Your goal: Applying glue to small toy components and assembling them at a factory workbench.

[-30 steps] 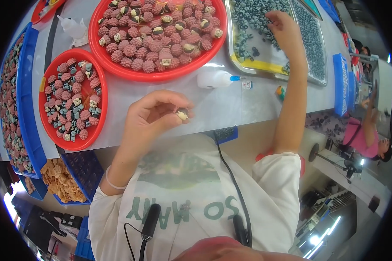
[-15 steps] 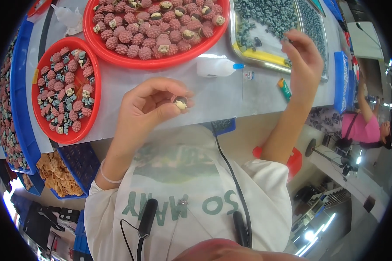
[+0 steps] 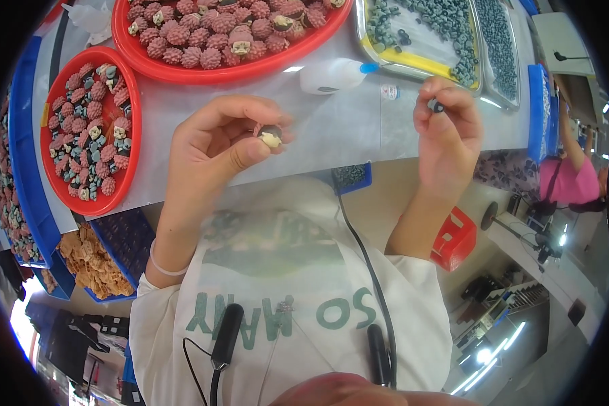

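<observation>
Between the fingertips and thumb of my left hand is a small figurine head with pink bumpy hair, a dark band and a cream face part. My right hand pinches a small dark grey piece over the table's near right side. Similar dark pieces lie in a metal tray with a yellow strip, just beyond that hand. A white squeeze bottle with a blue tip lies on its side between the hands, farther back.
A large red tray of pink figurine pieces stands at the back. Left of it, a smaller red tray holds pink and grey pieces. A blue bin is at the far left. Another person in pink is at the right.
My right hand has come from above the metal tray toward me and lower, with the dark piece showing in its pinch. The left hand still holds the figurine head, slightly shifted.
</observation>
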Demonstrator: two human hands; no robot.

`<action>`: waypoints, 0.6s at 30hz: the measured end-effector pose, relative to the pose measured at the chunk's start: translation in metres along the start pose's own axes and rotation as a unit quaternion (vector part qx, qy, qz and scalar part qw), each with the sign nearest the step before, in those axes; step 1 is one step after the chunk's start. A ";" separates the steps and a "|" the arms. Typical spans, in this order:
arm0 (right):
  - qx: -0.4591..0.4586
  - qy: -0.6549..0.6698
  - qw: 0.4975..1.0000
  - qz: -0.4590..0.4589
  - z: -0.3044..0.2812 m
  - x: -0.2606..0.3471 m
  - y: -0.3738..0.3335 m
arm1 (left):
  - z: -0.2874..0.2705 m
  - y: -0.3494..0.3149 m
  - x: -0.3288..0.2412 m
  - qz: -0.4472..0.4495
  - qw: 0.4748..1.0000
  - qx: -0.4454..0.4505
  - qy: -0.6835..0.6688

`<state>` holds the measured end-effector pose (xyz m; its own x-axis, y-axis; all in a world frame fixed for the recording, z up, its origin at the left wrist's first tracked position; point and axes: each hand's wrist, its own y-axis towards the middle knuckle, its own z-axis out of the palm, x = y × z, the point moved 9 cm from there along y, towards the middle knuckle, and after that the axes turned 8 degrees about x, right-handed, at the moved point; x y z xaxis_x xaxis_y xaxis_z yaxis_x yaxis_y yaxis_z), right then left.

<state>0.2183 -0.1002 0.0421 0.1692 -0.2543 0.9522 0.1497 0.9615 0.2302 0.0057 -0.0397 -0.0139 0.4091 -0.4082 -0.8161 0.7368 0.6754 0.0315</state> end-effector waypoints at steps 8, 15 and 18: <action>-0.025 0.057 0.998 0.033 0.019 -0.012 -0.011 | 0.001 -0.001 -0.002 0.009 1.000 0.006 0.003; 0.006 0.113 0.992 0.054 0.040 -0.017 -0.017 | 0.001 -0.001 0.000 0.009 0.999 0.009 0.033; 0.025 0.106 0.993 0.037 0.050 -0.014 -0.017 | 0.003 0.000 -0.001 0.027 0.999 0.040 -0.018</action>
<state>0.1643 -0.1080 0.0347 0.3800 -0.1943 0.9044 0.0809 0.9809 0.1768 0.0068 -0.0405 -0.0113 0.4675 -0.3959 -0.7904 0.7536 0.6459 0.1222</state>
